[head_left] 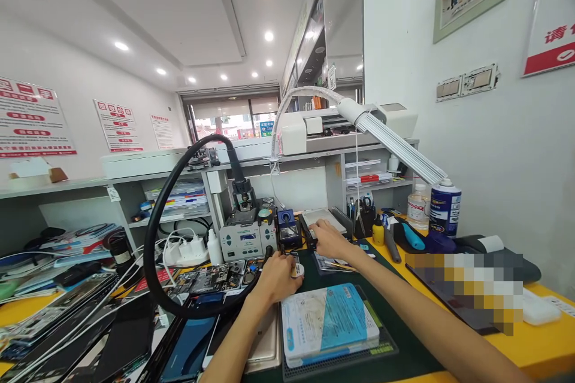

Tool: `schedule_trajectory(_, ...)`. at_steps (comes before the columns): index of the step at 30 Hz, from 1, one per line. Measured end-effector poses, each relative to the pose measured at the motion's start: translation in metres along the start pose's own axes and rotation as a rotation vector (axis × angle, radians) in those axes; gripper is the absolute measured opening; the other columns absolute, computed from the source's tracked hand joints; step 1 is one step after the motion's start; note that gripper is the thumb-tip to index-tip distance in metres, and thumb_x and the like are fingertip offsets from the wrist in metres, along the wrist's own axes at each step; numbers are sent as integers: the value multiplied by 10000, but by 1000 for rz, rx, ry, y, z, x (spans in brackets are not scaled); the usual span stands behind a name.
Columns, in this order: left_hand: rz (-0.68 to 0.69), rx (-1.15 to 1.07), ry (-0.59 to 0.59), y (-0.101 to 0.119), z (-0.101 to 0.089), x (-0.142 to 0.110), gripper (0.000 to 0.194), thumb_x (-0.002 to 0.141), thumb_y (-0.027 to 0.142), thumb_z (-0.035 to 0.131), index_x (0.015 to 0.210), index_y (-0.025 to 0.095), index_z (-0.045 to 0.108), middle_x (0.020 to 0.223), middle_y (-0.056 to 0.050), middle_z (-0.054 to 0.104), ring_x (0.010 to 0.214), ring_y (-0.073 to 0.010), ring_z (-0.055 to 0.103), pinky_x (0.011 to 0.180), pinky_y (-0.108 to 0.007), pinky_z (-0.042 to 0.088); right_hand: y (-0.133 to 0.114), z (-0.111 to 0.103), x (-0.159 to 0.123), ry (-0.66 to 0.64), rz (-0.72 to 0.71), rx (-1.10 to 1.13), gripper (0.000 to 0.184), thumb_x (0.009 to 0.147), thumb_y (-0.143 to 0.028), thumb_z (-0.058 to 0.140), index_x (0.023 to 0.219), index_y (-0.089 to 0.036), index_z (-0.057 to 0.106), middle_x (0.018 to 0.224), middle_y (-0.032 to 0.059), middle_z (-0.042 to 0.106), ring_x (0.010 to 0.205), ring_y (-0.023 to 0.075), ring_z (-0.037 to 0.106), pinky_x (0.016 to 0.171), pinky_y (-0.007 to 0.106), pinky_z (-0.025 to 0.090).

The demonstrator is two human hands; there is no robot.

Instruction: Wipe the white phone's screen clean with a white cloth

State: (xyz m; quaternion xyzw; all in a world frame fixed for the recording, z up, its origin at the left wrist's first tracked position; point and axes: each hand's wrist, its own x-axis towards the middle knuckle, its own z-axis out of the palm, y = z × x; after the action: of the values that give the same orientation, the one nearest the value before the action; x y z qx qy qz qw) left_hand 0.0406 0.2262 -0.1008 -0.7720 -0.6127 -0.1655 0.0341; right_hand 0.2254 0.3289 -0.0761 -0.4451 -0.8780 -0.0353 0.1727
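My left hand is closed, fingers bent round a small round white container above the green mat. The hot-air hose loops in from the left and passes behind my left wrist. My right hand reaches further back, its fingers curled at a dark bar-like thing beside a grey flat box; the fingertips are partly hidden. Below both forearms lies a blue-and-white box on a dark tray. The rework station stands just behind my left hand.
Phones and circuit boards crowd the left side. A lamp arches overhead. At the right are a spray can, a yellow bottle and a dark flat panel. A shelf unit borders the back.
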Motion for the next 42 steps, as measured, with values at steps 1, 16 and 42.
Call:
schedule_trajectory(1, -6, -10, 11, 0, -3, -1, 247, 774, 393, 648, 914, 195, 694, 937, -102, 724, 1012, -291, 611, 818, -340, 454, 3, -2, -7, 22, -8, 28, 530, 752, -34, 585, 1278, -99, 584, 1222, 167, 574, 1193, 295, 499, 980, 368, 411)
schedule_trajectory(16, -383, -8, 287, -66, -89, 53, 359, 842, 492, 553, 1022, 199, 657, 1080, -110, 734, 989, -292, 668, 731, -314, 441, 45, -18, -58, 259, 175, 291, 413, 838, -60, 494, 1227, -86, 630, 1170, 152, 617, 1175, 278, 518, 992, 355, 414)
schedule_trajectory(42, -192, -57, 385, 6, -84, 16, 495, 906, 550, 453, 1200, 179, 596, 1127, -103, 690, 974, -265, 645, 830, -359, 488, 68, -15, -62, -489, 169, 308, 240, 932, -361, 645, 907, -124, 674, 912, 27, 689, 827, 174, 664, 756, 337, 556)
